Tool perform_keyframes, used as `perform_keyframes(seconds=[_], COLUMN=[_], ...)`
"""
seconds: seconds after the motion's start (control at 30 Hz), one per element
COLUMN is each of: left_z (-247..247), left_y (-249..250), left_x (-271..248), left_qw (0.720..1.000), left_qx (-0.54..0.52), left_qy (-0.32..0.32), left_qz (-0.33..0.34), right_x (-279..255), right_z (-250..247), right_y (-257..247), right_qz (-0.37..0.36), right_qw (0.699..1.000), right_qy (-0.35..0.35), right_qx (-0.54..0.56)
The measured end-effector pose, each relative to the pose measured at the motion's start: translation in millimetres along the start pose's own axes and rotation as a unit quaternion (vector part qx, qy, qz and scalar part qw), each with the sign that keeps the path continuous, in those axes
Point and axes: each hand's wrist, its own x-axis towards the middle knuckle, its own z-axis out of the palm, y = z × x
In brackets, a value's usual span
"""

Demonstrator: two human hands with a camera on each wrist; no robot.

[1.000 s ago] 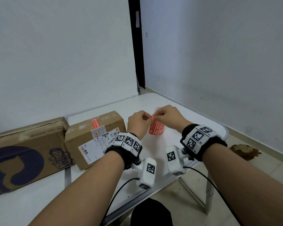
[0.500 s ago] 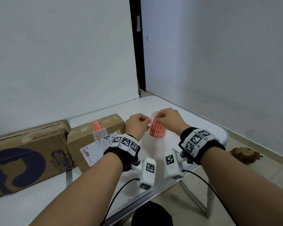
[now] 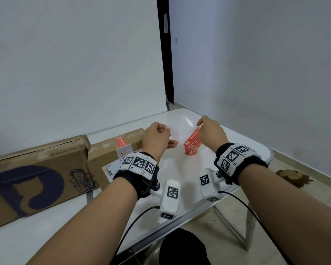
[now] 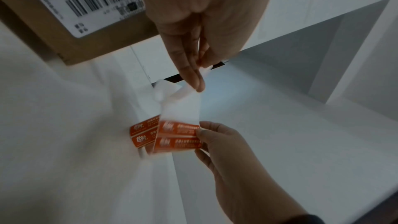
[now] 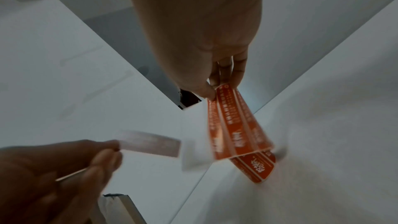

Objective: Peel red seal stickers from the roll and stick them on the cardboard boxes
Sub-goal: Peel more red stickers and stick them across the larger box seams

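Observation:
A roll of red seal stickers (image 3: 190, 153) stands on the white table (image 3: 182, 175), and a red strip (image 3: 194, 140) rises from it. My right hand (image 3: 200, 127) pinches the top of that strip (image 5: 234, 129) between thumb and fingers. My left hand (image 3: 165, 130) pinches a pale strip (image 3: 172, 131), held up to the left of the roll. In the left wrist view white paper (image 4: 185, 106) runs from my left fingertips (image 4: 197, 81) down to the red stickers (image 4: 176, 135). Whether the pale strip (image 5: 150, 146) is a sticker's back or liner, I cannot tell.
A small cardboard box (image 3: 107, 150) with a shipping label and one red sticker (image 3: 121, 141) on top lies left of my left hand. A larger box (image 3: 36, 175) with a dark blue print lies further left. Walls stand close behind; the table edge (image 3: 199, 213) is near me.
My hands were pinching together at the top of the red strip; now they have pulled apart, the left going left with the pale strip, the right staying on the red strip.

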Motion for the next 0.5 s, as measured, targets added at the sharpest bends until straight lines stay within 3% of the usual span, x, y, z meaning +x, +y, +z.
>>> perform_keyframes(seconds=[0.17,0.3,0.4,0.5], left_z=[-22,-47,-67,-85], left_y=[11,21,33,45], left_x=[-8,-11,-14,-21], left_qw=[0.998,0.992,0.984,0.971], left_qx=[-0.011,0.058,0.093,0.14], left_qy=[0.044,0.057,0.054,0.05], left_qz=[0.035,0.1,0.14,0.189], right_x=[-2,1,3,-3], right_z=[3,2,-8,-13], right_y=[-3,-13,-34,-63], right_qz=[-0.017,-0.071,-0.082,-0.01], right_qw=[1.0,0.997,0.991,0.942], right_qy=[-0.006,-0.021,-0.026,-0.157], right_qx=[-0.023,0.001,0.105,0.297])
